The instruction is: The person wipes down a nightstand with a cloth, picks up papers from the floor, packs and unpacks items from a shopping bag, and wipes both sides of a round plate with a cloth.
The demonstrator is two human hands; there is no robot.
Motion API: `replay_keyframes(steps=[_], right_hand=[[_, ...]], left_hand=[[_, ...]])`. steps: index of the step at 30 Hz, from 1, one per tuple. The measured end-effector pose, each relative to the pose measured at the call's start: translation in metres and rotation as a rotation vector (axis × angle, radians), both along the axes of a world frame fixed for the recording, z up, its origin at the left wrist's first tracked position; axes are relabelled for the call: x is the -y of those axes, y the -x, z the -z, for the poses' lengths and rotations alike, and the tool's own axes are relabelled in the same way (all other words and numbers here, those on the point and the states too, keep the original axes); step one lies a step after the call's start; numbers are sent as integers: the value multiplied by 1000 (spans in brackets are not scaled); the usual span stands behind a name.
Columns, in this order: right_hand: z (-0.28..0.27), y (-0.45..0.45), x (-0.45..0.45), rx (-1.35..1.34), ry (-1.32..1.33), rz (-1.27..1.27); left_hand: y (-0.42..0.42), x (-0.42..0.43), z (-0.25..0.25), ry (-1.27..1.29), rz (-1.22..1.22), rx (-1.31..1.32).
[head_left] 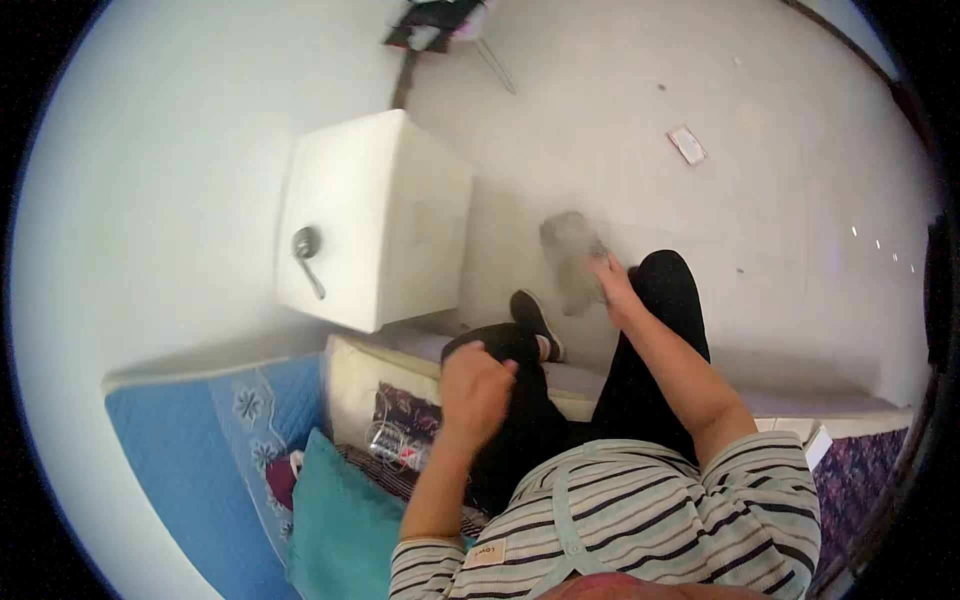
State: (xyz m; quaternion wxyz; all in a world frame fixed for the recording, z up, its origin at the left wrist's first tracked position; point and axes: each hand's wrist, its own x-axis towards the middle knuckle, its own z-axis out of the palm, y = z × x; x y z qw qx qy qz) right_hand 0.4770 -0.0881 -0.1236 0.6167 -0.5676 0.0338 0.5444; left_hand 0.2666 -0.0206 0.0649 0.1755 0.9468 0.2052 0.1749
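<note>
Pale floor spreads to the right of a white cabinet, and a pale wall rises to the cabinet's left. Well to the right of the cabinet, the right hand is closed around one end of a grey-brown thing, which lies between that hand and the cabinet, above the floor; it is too blurred to tell what it is. Nearer the wearer than the cabinet, and a little to its right, the left hand is over the left knee with its fingers curled inward; I cannot tell whether it is fully closed or touches the leg. Just right of the cabinet's near corner is a dark shoe. On the near side of the cabinet lie a clear package with a pale cord around it, a teal pillow and, to their left, a blue quilted pad with a flowered band. On top of the cabinet rests a dark round object with a handle-like strip. Far right beyond the cabinet, a small pale rectangle lies flat on the floor
</note>
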Motion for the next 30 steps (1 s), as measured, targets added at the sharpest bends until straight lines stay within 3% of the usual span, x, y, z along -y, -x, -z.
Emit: replay_keyframes(steps=[2,3,5,10,12,18,21,23,24,27,29,30], right_hand=[[43,-5,-3,-36,24,54],[45,-4,-6,-23,54,20],[19,-10,-16,-31,108,-37],[13,3,-17,-63,257,-183],[10,-2,-18,-175,118,-296],[-30,-31,-10,-203,294,-177],[-16,-18,13,-188,228,-119],[-27,-16,43,-94,234,-89],[-34,-21,51,-28,275,-101],[-112,-43,72,-116,243,-110],[-151,-40,82,45,219,-50],[-169,-44,84,198,214,-19]], left_hand=[[21,-52,77,84,103,-114],[41,-65,105,131,119,-240],[62,-71,134,255,-54,-237],[39,-100,131,422,75,-367],[28,-106,132,505,88,-424],[1,-109,126,609,98,-598],[-20,-98,122,559,88,-772],[-62,-80,103,870,-48,-841],[-89,-70,96,839,-15,-839],[-146,-18,58,1845,-431,-491],[-177,9,29,1890,-338,-692],[-195,19,6,1924,-360,-607]])
